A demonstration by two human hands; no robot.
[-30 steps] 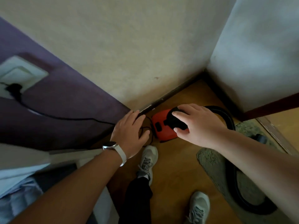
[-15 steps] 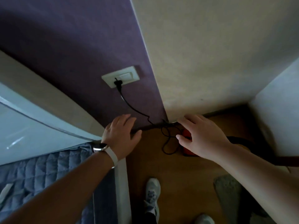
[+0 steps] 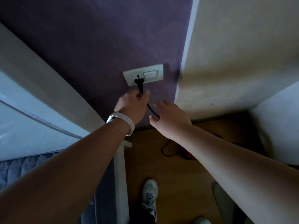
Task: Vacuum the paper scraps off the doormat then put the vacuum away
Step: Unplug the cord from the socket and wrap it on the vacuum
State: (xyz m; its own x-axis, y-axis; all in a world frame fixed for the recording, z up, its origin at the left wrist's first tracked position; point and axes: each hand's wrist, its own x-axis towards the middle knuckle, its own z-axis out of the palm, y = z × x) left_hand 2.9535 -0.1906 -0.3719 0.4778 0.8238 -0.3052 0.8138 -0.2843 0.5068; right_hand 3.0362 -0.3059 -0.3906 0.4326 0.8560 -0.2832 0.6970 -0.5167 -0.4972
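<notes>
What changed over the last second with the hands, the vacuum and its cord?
Both hands left the floor by the red vacuum and rose to the wall. The left hand has closed on the black cord just below the plug; the right hand hovers open beside it. Unchanged: the plug sits in the socket plate, the vacuum is on the floor.

This is a room in a home, most likely a bedroom. A purple painted wall (image 3: pixel 97 38) meets a cream plastered wall (image 3: pixel 242 46), and a white plastic socket-and-switch plate (image 3: pixel 143 75) sits on the purple one just above the fingers. Below the fingers lies a warm brown wooden floor (image 3: pixel 178 175) with a dark skirting board. To the left of the fingers, a blue quilted bedspread (image 3: pixel 24 165) covers a bed with a white frame.
</notes>
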